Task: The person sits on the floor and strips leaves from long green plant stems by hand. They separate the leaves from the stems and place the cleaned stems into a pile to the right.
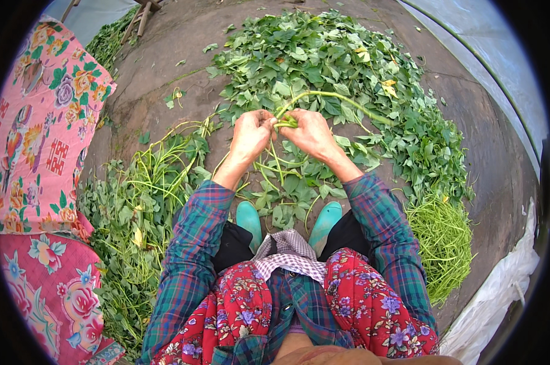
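Note:
My left hand (253, 133) and my right hand (310, 135) meet above the floor, in front of my boots. Both have their fingers closed on a leafy green vine stem (343, 96), which arches out to the right. Short green stalks (286, 122) show between my right thumb and fingers. From below the hands hang thin stems and leaves (287, 194), reaching down between the boots. Beyond lies a wide heap of picked green leaves (316, 59). My fingertips partly hide where the stem is gripped.
Uncut vines (120, 228) pile up on the left, beside pink floral cloths (51, 137). A bundle of bare green stalks (441, 251) lies at right, near white plastic sheeting (493, 292). Turquoise boots (249, 223) stand on the dark floor (165, 54). Wooden legs (142, 20) show top left.

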`<action>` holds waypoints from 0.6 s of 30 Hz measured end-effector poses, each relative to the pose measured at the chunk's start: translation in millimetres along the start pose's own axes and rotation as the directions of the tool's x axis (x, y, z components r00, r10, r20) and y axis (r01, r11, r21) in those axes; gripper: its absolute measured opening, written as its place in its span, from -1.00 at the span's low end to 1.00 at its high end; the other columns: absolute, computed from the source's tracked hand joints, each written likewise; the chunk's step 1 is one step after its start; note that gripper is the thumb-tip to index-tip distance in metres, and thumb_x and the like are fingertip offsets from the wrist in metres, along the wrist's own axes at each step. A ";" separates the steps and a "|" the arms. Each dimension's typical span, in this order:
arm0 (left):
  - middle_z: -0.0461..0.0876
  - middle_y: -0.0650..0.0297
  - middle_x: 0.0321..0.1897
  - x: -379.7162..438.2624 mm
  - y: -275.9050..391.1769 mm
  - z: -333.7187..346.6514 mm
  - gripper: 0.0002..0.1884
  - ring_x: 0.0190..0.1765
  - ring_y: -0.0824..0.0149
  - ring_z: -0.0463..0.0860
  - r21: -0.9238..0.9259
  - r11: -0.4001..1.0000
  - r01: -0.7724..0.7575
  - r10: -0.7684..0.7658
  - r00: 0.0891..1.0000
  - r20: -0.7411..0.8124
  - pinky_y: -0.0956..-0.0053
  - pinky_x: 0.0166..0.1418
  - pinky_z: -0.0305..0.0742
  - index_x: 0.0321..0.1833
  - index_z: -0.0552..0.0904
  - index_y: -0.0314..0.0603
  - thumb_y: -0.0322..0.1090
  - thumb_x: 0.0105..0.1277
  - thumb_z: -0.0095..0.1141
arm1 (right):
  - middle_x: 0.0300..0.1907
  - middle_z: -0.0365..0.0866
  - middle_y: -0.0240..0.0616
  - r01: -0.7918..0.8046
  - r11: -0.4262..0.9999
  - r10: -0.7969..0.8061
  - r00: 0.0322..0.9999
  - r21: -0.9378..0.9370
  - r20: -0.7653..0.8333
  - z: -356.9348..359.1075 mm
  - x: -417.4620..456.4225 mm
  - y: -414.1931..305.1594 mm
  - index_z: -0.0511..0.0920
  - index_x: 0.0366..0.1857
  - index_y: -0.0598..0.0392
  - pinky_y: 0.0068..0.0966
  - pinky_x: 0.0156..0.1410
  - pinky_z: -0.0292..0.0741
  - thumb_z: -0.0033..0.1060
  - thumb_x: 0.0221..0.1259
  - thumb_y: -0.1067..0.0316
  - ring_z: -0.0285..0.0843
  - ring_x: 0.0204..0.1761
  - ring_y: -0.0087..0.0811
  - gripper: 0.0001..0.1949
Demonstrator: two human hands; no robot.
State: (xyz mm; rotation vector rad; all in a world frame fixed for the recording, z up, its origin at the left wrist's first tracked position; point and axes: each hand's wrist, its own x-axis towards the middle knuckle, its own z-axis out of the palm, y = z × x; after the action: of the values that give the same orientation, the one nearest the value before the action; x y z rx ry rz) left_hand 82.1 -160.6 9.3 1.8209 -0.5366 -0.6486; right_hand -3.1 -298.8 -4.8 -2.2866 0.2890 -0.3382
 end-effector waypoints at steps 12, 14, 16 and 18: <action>0.53 0.34 -0.62 2.4 1.3 -21.1 -0.82 -0.62 0.49 0.43 -0.551 0.788 0.274 -0.168 0.957 0.234 0.59 -0.55 0.35 -0.27 0.59 -0.32 -0.34 0.40 0.01 | -0.34 0.66 -0.30 -0.311 0.616 0.019 0.925 0.724 0.381 -20.4 4.9 -3.6 0.64 -0.12 0.12 -0.51 -0.12 0.45 0.21 0.27 0.12 0.50 -0.28 -0.53 -0.70; 0.53 0.36 -0.61 0.4 3.5 -21.1 -0.84 -0.62 0.50 0.44 -0.562 0.775 0.290 -0.186 0.954 0.236 0.61 -0.56 0.35 -0.22 0.57 -0.32 -0.35 0.40 0.01 | -0.34 0.66 -0.20 -0.182 0.893 0.027 0.934 0.411 0.356 -24.0 11.4 2.4 0.63 -0.10 0.08 -0.44 -0.13 0.47 0.20 0.26 0.11 0.56 -0.28 -0.43 -0.70; 0.53 0.36 -0.61 1.1 2.4 -21.9 -0.84 -0.62 0.49 0.45 -0.510 0.831 0.223 -0.158 0.973 0.168 0.62 -0.56 0.36 -0.22 0.57 -0.32 -0.35 0.40 0.01 | -0.33 0.66 -0.02 0.112 0.958 -0.084 0.990 -0.263 0.114 -22.1 5.5 11.3 0.61 -0.14 0.04 -0.24 -0.16 0.51 0.15 0.26 0.10 0.65 -0.29 -0.15 -0.73; 0.54 0.34 -0.60 2.5 1.9 -28.0 -0.84 -0.61 0.50 0.45 -0.493 0.853 0.168 -0.150 0.986 0.077 0.63 -0.56 0.35 -0.22 0.57 -0.32 -0.36 0.39 0.01 | -0.30 0.68 -0.05 -0.035 0.949 0.041 0.999 -0.312 0.011 -23.9 5.8 18.6 0.61 -0.17 0.04 -0.18 -0.13 0.50 0.14 0.25 0.09 0.65 -0.24 -0.09 -0.73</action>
State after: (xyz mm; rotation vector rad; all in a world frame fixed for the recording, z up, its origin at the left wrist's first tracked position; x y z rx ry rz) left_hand 102.3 -143.2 18.3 1.3689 -0.2082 -0.8473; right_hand -7.4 -329.2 -2.2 -2.5895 0.4015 -0.2681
